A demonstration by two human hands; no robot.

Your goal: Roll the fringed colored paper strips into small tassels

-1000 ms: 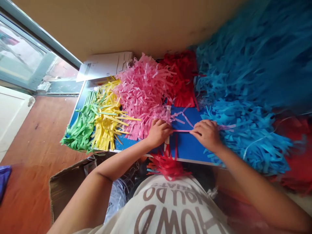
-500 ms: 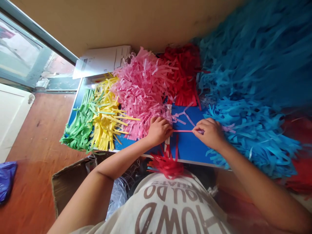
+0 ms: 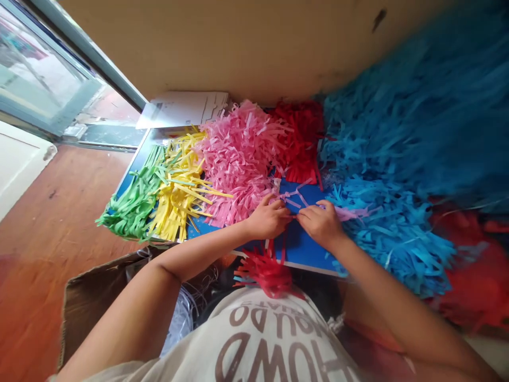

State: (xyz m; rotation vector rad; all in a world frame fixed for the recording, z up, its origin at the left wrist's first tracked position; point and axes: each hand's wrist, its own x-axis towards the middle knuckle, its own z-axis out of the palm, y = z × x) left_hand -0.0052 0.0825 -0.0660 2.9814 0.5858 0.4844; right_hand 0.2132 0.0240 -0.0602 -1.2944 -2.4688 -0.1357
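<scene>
Holding pink paper strip (image 3: pixel 345 214), approx. horiz.

Printed papers (image 3: pixel 183 110), open cardboard box (image 3: pixel 91 302), wooden floor (image 3: pixel 59 212), glass panel (image 3: pixel 40 69).

The long shredded-paper fringe (image 3: pixel 238 164) is pink, and the flat rectangular board (image 3: pixel 306 239) is solid bright blue. The thin paper strip (image 3: pixel 345 214) looks pale pink, perhaps lilac.

One left hand (image 3: pixel 269 218), one right hand (image 3: pixel 320 224). One blue desk (image 3: pixel 304 249). Eight bunches of paper fringe: one green bunch (image 3: pixel 133 199), one yellow bunch (image 3: pixel 178 191), one pink bunch (image 3: pixel 238 164), one light blue bunch (image 3: pixel 389 239), one dark blue bunch (image 3: pixel 413 122), three red bunches (image 3: pixel 298 140). One stack of printed sheets (image 3: pixel 183 110). One cardboard box (image 3: pixel 91 302). One lettered T-shirt (image 3: pixel 262 339).
</scene>
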